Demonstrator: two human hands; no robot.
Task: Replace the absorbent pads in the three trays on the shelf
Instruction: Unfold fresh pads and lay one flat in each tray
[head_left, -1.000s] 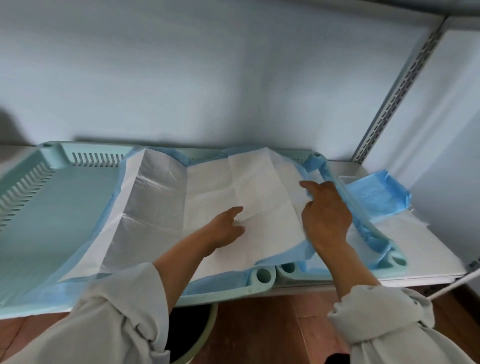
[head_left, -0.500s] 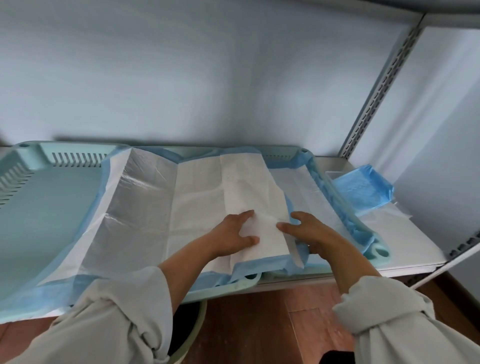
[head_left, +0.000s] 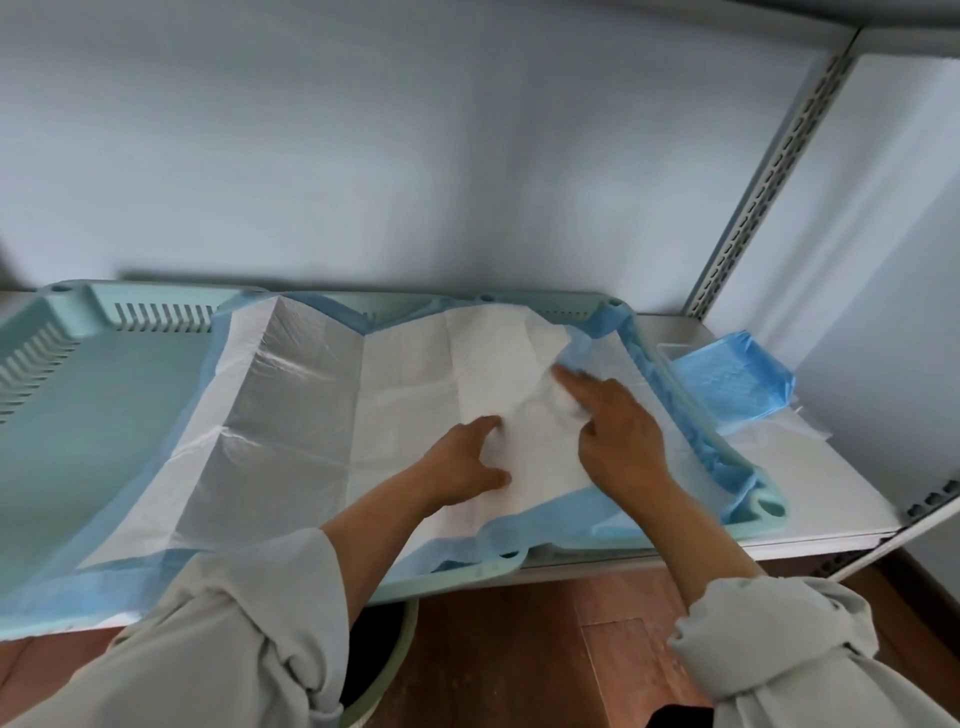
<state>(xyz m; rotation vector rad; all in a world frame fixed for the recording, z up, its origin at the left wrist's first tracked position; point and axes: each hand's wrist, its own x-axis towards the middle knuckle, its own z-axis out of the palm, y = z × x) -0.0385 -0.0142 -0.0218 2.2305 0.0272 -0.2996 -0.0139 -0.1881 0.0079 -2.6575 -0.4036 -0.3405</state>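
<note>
A white absorbent pad (head_left: 311, 415) with a blue border lies partly unfolded over the middle teal tray (head_left: 467, 569). My left hand (head_left: 465, 462) rests flat on the pad's near right part, fingers spread. Just right of it, my right hand (head_left: 618, 431) pinches a crumpled white flap of the same pad between thumb and fingers, index finger stretched toward the back. The flap is lifted and blurred. A right tray (head_left: 771, 512) shows blue pad edging over its rim. The left tray (head_left: 93, 415) shows its bare teal bottom.
A folded stack of blue pads (head_left: 727, 382) lies on the white shelf board (head_left: 810, 483) at the right. A perforated metal upright (head_left: 769, 171) stands at the back right. Below the shelf are a pale green bin (head_left: 387, 649) and the wooden floor.
My right hand has moved from the pad's near edge up and toward the back right, carrying the white flap with it. My left hand stays pressed on the pad.
</note>
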